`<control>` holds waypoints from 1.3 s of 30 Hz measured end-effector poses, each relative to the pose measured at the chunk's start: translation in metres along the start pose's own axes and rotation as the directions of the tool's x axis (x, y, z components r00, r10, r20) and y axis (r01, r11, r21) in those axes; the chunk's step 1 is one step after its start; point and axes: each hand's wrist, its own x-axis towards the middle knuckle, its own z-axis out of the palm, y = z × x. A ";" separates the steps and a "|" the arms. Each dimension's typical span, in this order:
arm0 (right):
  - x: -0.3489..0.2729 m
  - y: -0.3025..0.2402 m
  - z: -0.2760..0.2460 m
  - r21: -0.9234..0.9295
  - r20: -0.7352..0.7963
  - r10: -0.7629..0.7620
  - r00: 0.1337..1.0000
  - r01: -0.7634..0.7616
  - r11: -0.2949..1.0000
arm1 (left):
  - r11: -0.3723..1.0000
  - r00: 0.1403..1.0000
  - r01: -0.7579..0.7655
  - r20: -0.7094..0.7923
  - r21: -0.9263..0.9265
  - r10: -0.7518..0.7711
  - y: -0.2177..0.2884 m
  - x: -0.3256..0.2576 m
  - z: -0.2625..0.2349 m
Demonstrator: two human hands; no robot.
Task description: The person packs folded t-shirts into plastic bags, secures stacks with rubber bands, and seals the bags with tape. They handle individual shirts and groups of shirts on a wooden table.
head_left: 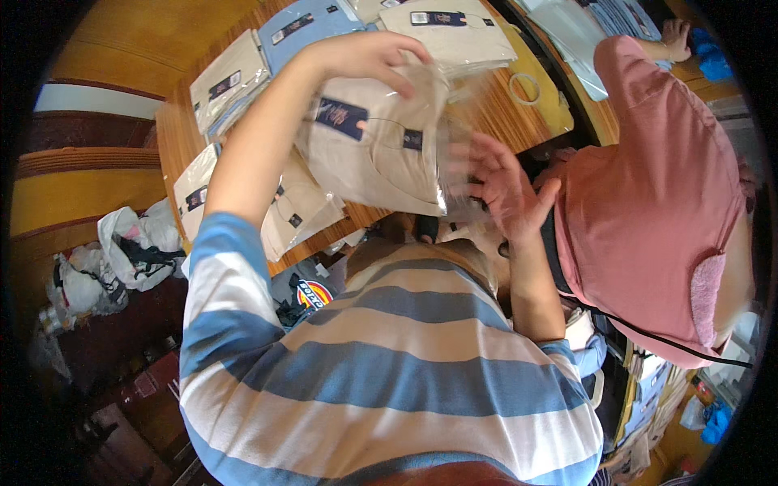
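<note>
A folded cream shirt in a clear plastic bag (389, 166), with a dark blue tag on its front, is held up tilted over the table's near edge. My left hand (369, 63) reaches across its top, fingers and thumb bent around the upper edge. To the right of the bag is my right hand (506, 186), palm turned up and fingers spread, slightly smeared by motion. Its fingertips are close to the loose clear plastic at the bag's side; whether they touch it I cannot tell.
Bagged shirts lie on the wooden table (174, 121): cream stacks (235, 77) at left, a blue one (304, 32) behind, more cream (442, 36) at the far right. A tape roll (524, 87) sits nearby. A co-worker in pink (648, 202) is close on my right.
</note>
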 end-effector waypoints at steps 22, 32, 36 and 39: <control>-0.055 0.081 -0.054 0.387 -0.306 0.442 0.843 -0.314 0.867 | 0.939 0.592 0.016 -0.760 0.344 0.268 -0.005 -0.029 0.308; 0.034 0.108 -0.057 -0.847 0.514 -0.134 0.847 0.526 0.078 | 0.983 0.394 -0.131 -0.904 0.125 0.168 0.040 -0.047 0.272; 0.082 0.117 -0.054 -0.772 0.634 0.048 0.772 0.627 0.108 | 0.966 0.308 -0.175 -0.921 0.192 0.239 0.039 -0.042 0.271; 0.107 0.128 -0.070 -0.731 0.679 0.161 0.716 0.680 0.064 | 0.947 0.483 -0.285 -0.831 0.150 0.277 0.036 -0.054 0.272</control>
